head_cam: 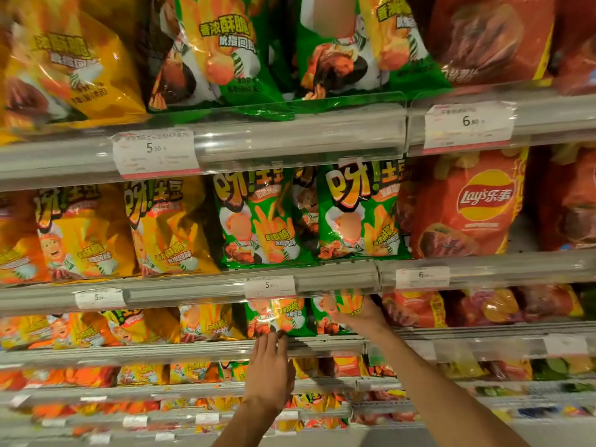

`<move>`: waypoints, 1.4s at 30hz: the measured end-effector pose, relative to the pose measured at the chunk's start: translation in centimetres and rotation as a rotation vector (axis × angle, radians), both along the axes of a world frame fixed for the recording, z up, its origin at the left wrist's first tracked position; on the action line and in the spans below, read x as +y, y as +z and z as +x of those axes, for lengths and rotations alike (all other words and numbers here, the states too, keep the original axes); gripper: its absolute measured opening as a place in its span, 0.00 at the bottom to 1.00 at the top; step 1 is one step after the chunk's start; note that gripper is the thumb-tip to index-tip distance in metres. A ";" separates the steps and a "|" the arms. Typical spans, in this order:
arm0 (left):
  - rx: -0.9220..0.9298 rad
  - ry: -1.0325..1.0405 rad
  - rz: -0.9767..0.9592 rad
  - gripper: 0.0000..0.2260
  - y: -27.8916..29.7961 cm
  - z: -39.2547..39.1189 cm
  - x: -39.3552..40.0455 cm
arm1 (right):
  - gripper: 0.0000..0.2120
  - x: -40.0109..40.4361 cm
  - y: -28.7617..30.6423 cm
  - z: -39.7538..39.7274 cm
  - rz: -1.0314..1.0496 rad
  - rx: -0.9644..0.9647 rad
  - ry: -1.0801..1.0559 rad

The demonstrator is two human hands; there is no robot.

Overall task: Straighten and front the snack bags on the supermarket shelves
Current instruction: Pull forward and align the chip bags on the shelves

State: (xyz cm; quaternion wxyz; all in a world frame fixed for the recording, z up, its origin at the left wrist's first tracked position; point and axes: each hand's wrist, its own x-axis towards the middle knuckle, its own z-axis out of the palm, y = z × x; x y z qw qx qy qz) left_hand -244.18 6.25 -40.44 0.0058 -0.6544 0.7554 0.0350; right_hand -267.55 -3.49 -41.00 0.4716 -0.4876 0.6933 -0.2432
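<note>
While the right hand (358, 312) is reaching under the shelf rail and gripping the side of a green snack bag (342, 312) on the third shelf down, the left hand (271, 366) is hovering with fingers straight, its tips touching the bottom edge of the neighbouring green bag (277, 317) to the left. Above, a red Lay's bag (467, 208) is standing right of the green bags, over price tags reading 5.90 (270, 286) and 6.80 (469, 125).

right hand (361, 312) fingers hidden behind green bag (338, 312), grip unclear; top-shelf bags (222, 50) cut off by top edge; lowest shelves (180, 411) blurred, price tags (269, 286) unreadable
</note>
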 end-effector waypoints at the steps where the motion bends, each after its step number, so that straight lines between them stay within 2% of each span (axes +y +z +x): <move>1: 0.006 -0.004 -0.002 0.27 0.1 0.0 0.0 | 0.47 0.0 0.0 0.2 0.003 -0.011 -0.004; 6: -0.010 -0.008 0.023 0.29 0.1 -0.2 0.0 | 0.56 0.1 0.4 0.3 0.036 -0.016 -0.023; 12: 0.003 -0.015 0.046 0.30 -0.1 0.1 0.0 | 0.58 1.2 0.6 0.1 0.062 0.184 0.031; 14: 0.009 -0.018 0.044 0.31 -0.1 0.1 -0.1 | 0.57 1.6 0.5 0.0 -0.016 0.274 0.037; 17: 0.008 -0.005 0.065 0.31 -0.2 -0.1 -0.1 | 0.48 2.3 0.4 0.0 -0.111 0.261 -0.010; 20: 0.008 0.001 0.070 0.31 0.0 -0.2 -0.1 | 0.41 2.7 0.3 -0.1 -0.122 0.280 -0.031; 24: 0.017 0.029 0.034 0.29 0.4 -0.8 0.0 | 0.38 2.9 0.9 -0.3 -0.097 0.275 0.016; 27: 0.010 0.066 -0.016 0.24 0.5 -2.0 0.3 | 0.41 3.7 1.0 -0.8 -0.116 0.277 0.044; 30: 0.116 0.036 -0.066 0.19 0.8 -4.2 0.3 | 0.42 5.4 1.1 -1.8 -0.199 0.272 0.024; 32: 0.240 0.004 -0.061 0.18 1.0 -6.4 0.1 | 0.37 6.8 1.1 -2.8 -0.260 0.205 0.006; 37: 0.516 -0.021 -0.031 0.15 1.5 -13.3 -0.4 | 0.09 9.5 1.5 -8.4 -0.423 0.050 -0.099; 42: 0.682 0.045 -0.073 0.09 1.8 -22.4 -0.3 | 0.12 11.5 1.9 -19.4 -0.388 0.074 -0.160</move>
